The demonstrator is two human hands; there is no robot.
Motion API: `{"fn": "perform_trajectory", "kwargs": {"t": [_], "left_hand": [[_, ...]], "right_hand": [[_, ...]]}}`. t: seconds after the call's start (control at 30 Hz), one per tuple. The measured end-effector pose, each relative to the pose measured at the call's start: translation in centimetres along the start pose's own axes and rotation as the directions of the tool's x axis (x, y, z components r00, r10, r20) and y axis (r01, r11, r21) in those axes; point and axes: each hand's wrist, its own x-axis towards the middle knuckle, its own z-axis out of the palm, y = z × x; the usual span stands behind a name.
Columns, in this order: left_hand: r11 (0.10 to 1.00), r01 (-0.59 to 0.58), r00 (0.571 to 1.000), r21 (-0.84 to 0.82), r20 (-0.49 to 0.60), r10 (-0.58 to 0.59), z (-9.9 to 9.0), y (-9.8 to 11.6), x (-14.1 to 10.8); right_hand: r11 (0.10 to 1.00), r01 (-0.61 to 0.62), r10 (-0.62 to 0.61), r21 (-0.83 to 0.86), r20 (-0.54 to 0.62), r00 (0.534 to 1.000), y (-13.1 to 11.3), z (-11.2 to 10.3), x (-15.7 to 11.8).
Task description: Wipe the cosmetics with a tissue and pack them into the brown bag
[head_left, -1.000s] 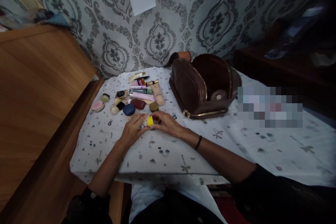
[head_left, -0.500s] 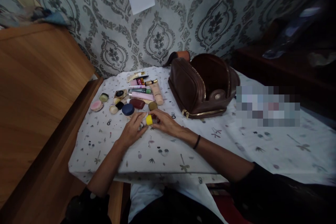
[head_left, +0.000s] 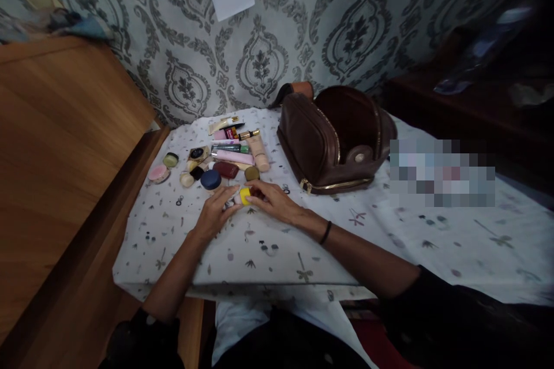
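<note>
Between my two hands is a small container with a yellow band (head_left: pixel 245 196), low over the cloth near the front of the cosmetics. My left hand (head_left: pixel 216 206) closes its fingers on the container's pale left end. On the other side, my right hand (head_left: pixel 273 202) pinches it by the yellow part and darker right end. Fingers cover much of it, so its exact kind is hidden. Just beyond my fingers lie a round navy blue case (head_left: pixel 210 179), a dark red case (head_left: pixel 225 170) and a round olive-gold lid or jar (head_left: pixel 251 173).
Several cosmetic tubes, among them a pink tube (head_left: pixel 234 157) and a beige tube (head_left: pixel 258 153), lie in a cluster behind. A pink round compact (head_left: pixel 158 173) sits left. The brown bag (head_left: pixel 307 144) stands unzipped at right. A wooden cabinet (head_left: pixel 64 155) borders the left side.
The yellow-banded container has shifted and turned slightly in my fingers, showing more of its yellow part. Both hands stay in nearly the same place; the cosmetics and bag are unmoved.
</note>
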Motion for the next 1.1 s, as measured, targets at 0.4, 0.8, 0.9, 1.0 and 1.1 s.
{"fn": "perform_trajectory", "kwargs": {"t": [0.4, 0.8, 0.9, 1.0, 1.1], "left_hand": [[0.999, 0.032, 0.999, 0.011, -0.035, -0.031, 0.04, 0.26, 0.49], [0.998, 0.039, 0.996, 0.051, 0.072, -0.043, 0.09, 0.04, 0.21], [0.999, 0.033, 0.998, 0.042, 0.043, -0.035, 0.17, -0.23, 0.21], [0.999, 0.032, 0.999, 0.029, 0.009, -0.032, 0.35, -0.52, 0.16], [0.999, 0.035, 0.999, 0.013, -0.018, -0.035, 0.42, -0.55, 0.21]], "right_hand": [[0.997, 0.053, -0.056, -0.060, -0.044, 0.997, 0.67, 0.51, 0.11], [0.998, 0.029, -0.030, -0.054, -0.026, 0.999, 0.06, 0.15, 0.02], [0.997, 0.044, -0.047, -0.067, -0.048, 0.998, 0.30, 0.31, 0.13], [0.998, 0.051, -0.053, -0.037, -0.045, 0.998, 0.45, 0.35, 0.17], [0.999, 0.044, -0.044, -0.006, -0.032, 0.999, 0.29, 0.20, 0.08]]}}
